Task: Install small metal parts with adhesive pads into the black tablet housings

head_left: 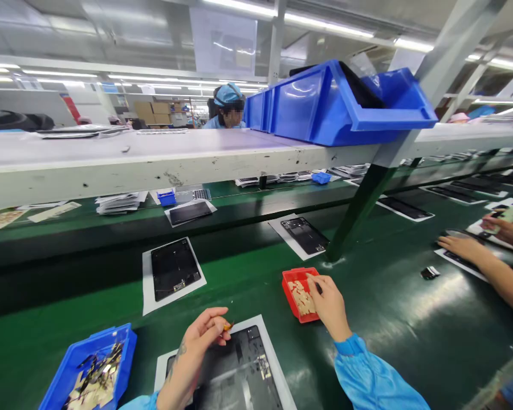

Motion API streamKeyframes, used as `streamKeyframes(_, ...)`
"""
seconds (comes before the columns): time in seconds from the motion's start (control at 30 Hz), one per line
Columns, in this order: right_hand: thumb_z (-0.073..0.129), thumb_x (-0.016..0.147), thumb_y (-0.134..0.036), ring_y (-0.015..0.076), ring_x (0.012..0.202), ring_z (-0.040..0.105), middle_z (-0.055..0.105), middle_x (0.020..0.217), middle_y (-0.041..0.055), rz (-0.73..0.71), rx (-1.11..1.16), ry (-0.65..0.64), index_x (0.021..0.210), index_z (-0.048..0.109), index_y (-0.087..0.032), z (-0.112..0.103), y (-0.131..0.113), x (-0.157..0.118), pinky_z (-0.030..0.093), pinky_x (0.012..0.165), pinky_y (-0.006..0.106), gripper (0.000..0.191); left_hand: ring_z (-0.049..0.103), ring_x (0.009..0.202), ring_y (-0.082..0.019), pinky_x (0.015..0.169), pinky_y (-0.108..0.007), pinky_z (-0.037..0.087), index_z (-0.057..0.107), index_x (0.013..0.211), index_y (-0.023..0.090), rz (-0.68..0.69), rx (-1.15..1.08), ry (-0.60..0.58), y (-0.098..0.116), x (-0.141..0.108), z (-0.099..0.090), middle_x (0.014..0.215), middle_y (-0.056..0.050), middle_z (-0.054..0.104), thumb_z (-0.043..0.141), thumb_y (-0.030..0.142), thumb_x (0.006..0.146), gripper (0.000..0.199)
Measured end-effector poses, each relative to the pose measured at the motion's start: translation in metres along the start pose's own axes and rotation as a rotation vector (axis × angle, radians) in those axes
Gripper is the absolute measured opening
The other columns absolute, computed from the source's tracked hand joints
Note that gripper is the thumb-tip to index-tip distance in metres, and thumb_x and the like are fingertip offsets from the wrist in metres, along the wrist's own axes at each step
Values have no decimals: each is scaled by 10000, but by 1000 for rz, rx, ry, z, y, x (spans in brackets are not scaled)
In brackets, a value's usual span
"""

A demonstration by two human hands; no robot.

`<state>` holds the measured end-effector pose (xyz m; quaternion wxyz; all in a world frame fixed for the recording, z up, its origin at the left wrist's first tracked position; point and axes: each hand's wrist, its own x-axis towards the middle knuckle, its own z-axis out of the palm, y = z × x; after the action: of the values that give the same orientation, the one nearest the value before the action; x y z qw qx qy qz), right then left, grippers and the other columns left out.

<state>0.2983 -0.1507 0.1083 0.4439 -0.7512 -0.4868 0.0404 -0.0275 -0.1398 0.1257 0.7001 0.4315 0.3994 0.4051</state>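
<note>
Panel partly out of frame

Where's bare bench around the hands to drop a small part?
Glossy green bench is bare between the right hand and the small black part; also between the red plastic bin and the black rectangular panel on white paper leftward. Crowded: front centre, left hand over another black panel, blue plastic bin beside it.

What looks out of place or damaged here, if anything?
A small dark piece lies loose on the green bench, right of the red tray, while the black panels sit on paper. The white shelf edge has dark scuffs, likely wear. No obvious spill.
</note>
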Motion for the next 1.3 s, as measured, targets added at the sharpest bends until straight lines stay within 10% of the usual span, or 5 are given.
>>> streamKeyframes(0.13,304,931,-538,216,874,639,669,990,90,44,217,-47,839,742,-176,-3,-42,-6,513,739,295,575,583,721,-160,699,-268,456,628,1109,167,39,-43,35,16,-13,-3,832,-45,630,695,394,749,430)
streamKeyframes(0.4,229,821,-806,127,378,525,556,433,48,231,804,-562,818,754,-110,18,-139,-44,467,416,235,872,580,702,-145,677,-254,449,573,1202,194,104,-96,77,30,-25,-10,821,-22,628,659,358,800,443)
streamKeyframes(0.63,751,766,-397,127,583,620,655,731,28,183,1064,-558,969,731,-228,31,-163,-63,555,484,212,264,583,684,-140,677,-257,454,635,1146,188,133,-101,127,46,-31,-21,791,-23,636,655,316,802,368)
streamKeyframes(1.0,643,838,-92,252,1066,620,703,1048,49,-931,471,-518,1229,599,-263,22,-163,-70,441,1019,504,429,589,661,-140,651,-254,451,648,1098,144,119,-166,65,49,-26,-23,778,-46,651,614,228,814,298)
streamKeyframes(1.3,645,860,-123,196,1030,651,710,1050,30,-1204,284,-475,1301,511,-244,31,-159,-74,349,1099,455,477,565,627,-129,631,-247,435,662,1059,147,68,-197,66,55,-27,-21,751,-36,643,651,273,769,317)
